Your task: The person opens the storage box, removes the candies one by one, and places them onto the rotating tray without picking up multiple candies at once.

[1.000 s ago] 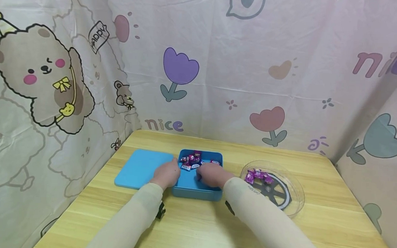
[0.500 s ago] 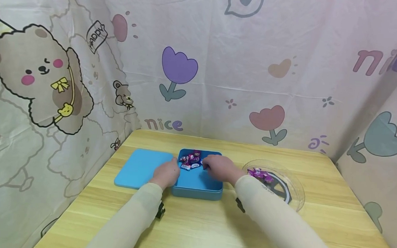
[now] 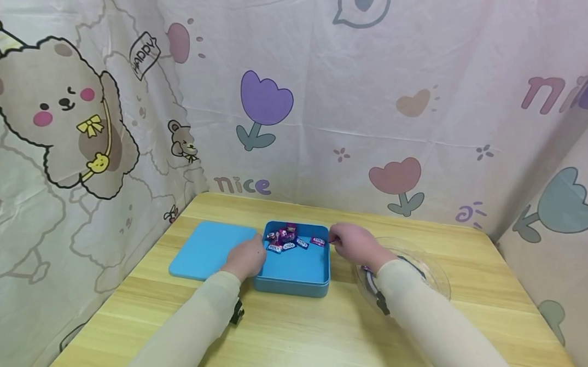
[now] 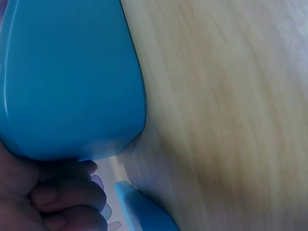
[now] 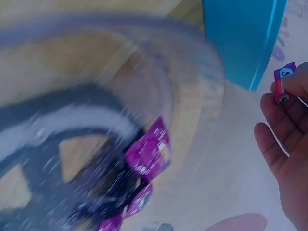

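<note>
My left hand (image 3: 246,257) grips the left wall of a blue box (image 3: 291,287); its curled fingers show against the box side in the left wrist view. Several wrapped candies (image 3: 284,237) lie toward the back of the box, with one pink candy (image 3: 318,241) by its right wall. Just outside the right wall, my right hand (image 3: 356,245) pinches a small red and purple wrapped candy (image 5: 283,84) between thumb and fingers. Below that hand sits a round clear dish (image 3: 438,263), holding purple-wrapped candies (image 5: 150,151). My right forearm hides much of the dish in the head view.
A flat blue lid (image 3: 207,251) lies left of the box on the wooden table (image 3: 287,336). A printed curtain (image 3: 317,97) hangs behind the table and along both sides.
My right hand has risen out of the box and moved right across its wall toward the dish, carrying the candy. My left hand has stayed on the box.
</note>
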`<state>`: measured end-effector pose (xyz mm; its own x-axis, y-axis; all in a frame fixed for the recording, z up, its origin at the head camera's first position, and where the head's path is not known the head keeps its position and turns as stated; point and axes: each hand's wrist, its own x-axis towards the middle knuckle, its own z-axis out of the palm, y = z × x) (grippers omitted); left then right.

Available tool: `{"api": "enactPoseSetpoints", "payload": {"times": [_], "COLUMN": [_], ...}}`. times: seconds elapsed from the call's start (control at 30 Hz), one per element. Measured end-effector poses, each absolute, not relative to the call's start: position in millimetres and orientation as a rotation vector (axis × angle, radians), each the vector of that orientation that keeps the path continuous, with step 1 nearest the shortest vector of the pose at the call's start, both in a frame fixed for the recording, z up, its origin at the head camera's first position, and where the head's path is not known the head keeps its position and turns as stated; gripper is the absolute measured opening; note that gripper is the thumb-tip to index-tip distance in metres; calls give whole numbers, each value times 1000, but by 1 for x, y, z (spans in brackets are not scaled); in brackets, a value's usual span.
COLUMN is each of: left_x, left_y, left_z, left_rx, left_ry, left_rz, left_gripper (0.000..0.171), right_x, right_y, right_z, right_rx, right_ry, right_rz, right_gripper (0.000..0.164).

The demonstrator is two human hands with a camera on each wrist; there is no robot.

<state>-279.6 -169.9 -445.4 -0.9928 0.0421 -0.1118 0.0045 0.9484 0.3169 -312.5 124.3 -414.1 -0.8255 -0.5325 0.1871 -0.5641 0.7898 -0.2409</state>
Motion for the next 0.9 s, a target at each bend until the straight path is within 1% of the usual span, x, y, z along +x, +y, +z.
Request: {"api": "enactPoseSetpoints", "payload": {"times": [0.5,0.9], "left_x": [-280,-282], "left_y": [-171,-171], "left_z": [-448,-450], "left_rx": [46,17], "left_ry": [2997,2977], "left_rz": [469,515], "left_gripper": [54,56], "right_x": [-312,-318], "right_y": [187,236], "right_z": [-413,-422], "right_rx": [765,675], "right_ry": [-2873,-2888], "right_rz": [433,372], "right_gripper": [11,15]}}
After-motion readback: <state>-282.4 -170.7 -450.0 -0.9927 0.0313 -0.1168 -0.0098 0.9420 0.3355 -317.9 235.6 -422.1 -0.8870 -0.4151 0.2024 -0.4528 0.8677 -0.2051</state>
